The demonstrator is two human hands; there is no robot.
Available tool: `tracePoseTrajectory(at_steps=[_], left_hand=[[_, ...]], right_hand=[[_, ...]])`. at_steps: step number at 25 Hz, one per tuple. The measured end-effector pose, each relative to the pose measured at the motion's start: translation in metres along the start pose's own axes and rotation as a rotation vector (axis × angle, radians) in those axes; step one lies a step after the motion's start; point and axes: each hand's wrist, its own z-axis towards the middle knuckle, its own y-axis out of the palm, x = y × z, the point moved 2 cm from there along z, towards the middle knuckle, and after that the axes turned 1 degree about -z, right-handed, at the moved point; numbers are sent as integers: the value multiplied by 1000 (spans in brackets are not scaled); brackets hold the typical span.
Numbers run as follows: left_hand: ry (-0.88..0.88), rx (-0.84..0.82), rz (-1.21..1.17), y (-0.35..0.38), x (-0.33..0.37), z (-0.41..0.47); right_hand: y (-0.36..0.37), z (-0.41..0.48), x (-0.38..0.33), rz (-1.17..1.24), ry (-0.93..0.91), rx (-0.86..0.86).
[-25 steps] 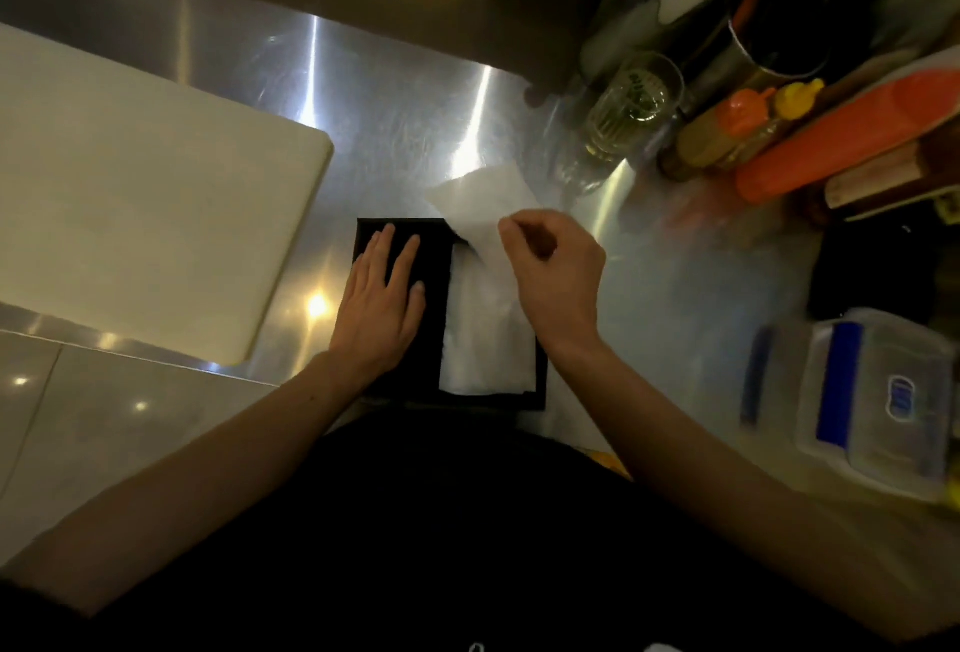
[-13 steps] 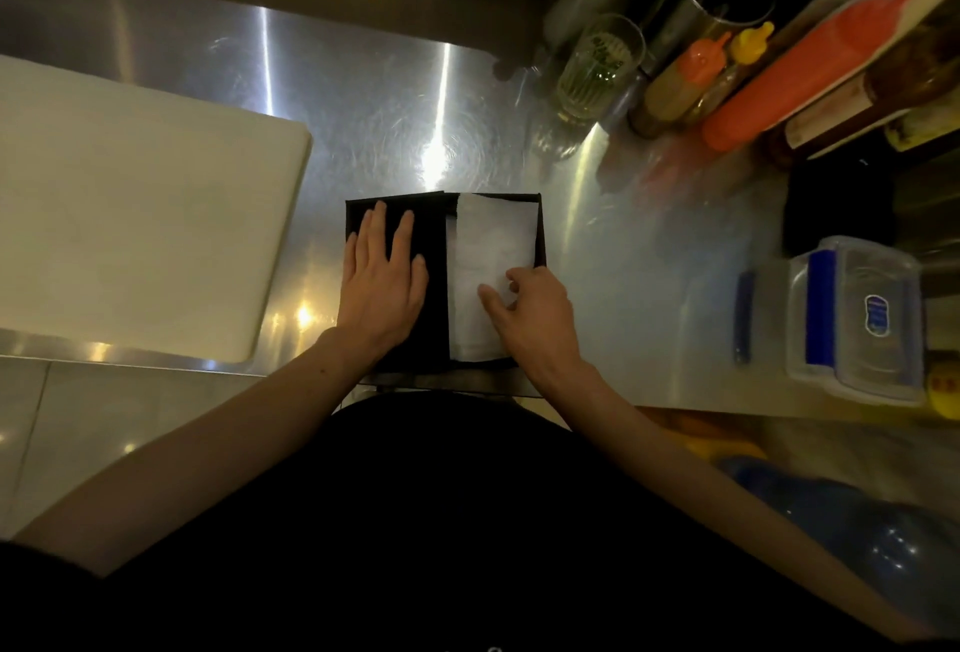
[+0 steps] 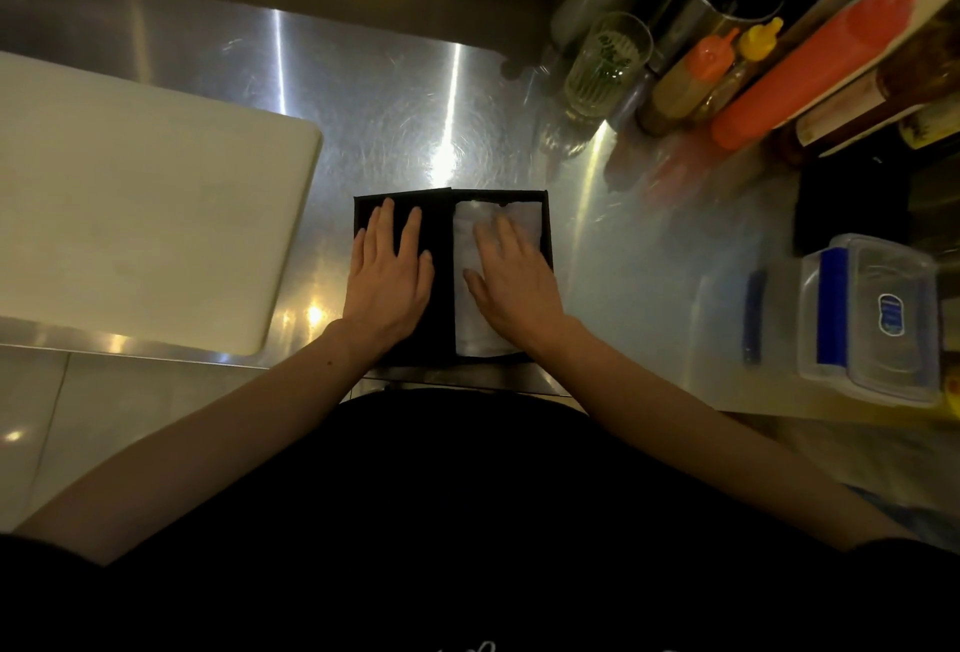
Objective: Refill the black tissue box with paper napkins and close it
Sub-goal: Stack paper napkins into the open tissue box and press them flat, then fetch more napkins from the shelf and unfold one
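Observation:
The black tissue box (image 3: 545, 225) lies open on the steel counter near its front edge. Its black lid (image 3: 441, 298) is folded out flat to the left. White paper napkins (image 3: 470, 334) fill the right half of the box. My left hand (image 3: 387, 282) lies flat on the lid with straight fingers. My right hand (image 3: 511, 282) presses flat on the napkins, fingers spread and pointing away from me, covering the middle of the stack.
A large white cutting board (image 3: 135, 215) covers the counter's left side. At the back right stand a glass (image 3: 608, 64), squeeze bottles (image 3: 691, 80) and an orange bottle (image 3: 810, 74). A clear plastic container with blue clips (image 3: 878, 319) sits at right.
My right hand held a napkin lifted above the box, then laid it down. Its fingers have gone from pinching to lying flat on the stack. My left hand stayed on the lid.

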Motion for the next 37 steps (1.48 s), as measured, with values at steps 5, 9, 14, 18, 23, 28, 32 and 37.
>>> tracePoseTrajectory(at_steps=[5, 9, 14, 18, 23, 28, 32, 37], left_hand=[[-2, -22, 36, 0, -5, -1], [20, -44, 56, 1, -10, 0], [69, -102, 92, -1, -18, -1], [113, -158, 111, -4, -22, 0], [199, -224, 129, -14, -31, 4], [260, -217, 138, -26, -42, 1], [213, -182, 151, -35, -42, -5], [140, -38, 178, -53, -27, -15]], right_hand=[[32, 6, 3, -49, 14, -247], [37, 5, 6, -46, 19, -299], [23, 4, 1, 43, 42, -217], [0, 4, 0, 109, 20, -68], [-25, 9, -6, 145, 76, 55], [-42, 16, -17, 99, 32, 133], [-46, 17, -18, 66, -23, 126], [-63, 23, -14, 19, -147, 129]])
